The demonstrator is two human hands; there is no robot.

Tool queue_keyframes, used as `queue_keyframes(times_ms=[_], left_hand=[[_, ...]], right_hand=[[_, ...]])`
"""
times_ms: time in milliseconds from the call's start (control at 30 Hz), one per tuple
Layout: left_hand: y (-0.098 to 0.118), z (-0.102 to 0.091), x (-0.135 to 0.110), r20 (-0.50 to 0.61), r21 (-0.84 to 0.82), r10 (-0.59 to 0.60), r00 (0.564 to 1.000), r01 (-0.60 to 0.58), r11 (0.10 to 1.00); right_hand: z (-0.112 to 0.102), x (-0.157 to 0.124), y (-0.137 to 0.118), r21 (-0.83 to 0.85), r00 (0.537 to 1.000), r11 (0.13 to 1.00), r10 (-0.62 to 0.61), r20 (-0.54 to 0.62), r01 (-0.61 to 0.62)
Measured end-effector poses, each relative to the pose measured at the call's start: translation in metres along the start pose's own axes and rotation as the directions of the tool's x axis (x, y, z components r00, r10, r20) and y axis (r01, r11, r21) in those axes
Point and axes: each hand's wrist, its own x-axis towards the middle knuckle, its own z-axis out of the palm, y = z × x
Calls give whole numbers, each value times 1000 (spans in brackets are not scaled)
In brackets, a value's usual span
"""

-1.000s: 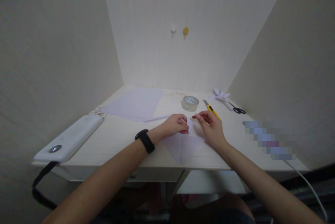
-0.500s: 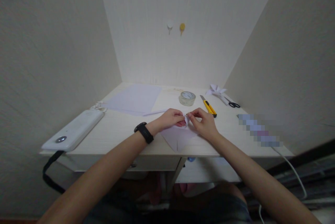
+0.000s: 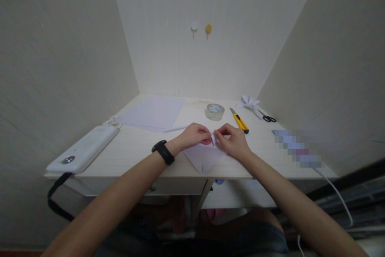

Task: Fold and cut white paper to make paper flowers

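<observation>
A white sheet of folded paper (image 3: 203, 158) lies near the front edge of the pale desk (image 3: 135, 152), its point toward me. My left hand (image 3: 195, 134), with a black watch on the wrist, pinches the paper's upper flap from the left. Opposite it, my right hand (image 3: 233, 140) pinches the same flap from the right. The fingertips of both hands meet at a small raised fold in the middle.
A stack of white sheets (image 3: 153, 113) lies at the back left. A white device with a black strap (image 3: 82, 149) sits at the left edge. A tape roll (image 3: 214, 112), yellow utility knife (image 3: 240, 121), folded paper shape (image 3: 248, 102) and black scissors (image 3: 267, 118) lie behind.
My right hand moved left from beside the paper to meet my left hand at the upper flap, and both now pinch it. The view shifted slightly.
</observation>
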Motion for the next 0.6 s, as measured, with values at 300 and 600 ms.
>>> queue_keyframes(times_ms=[300, 600], left_hand=[[-4, 0, 1, -50, 3, -1, 999, 1, 1000], [-3, -1, 1, -101, -36, -20, 995, 16, 999]], right_hand=[[0, -1, 3, -61, 999, 997, -38, 14, 38], [-3, -2, 1, -108, 997, 991, -76, 19, 77]])
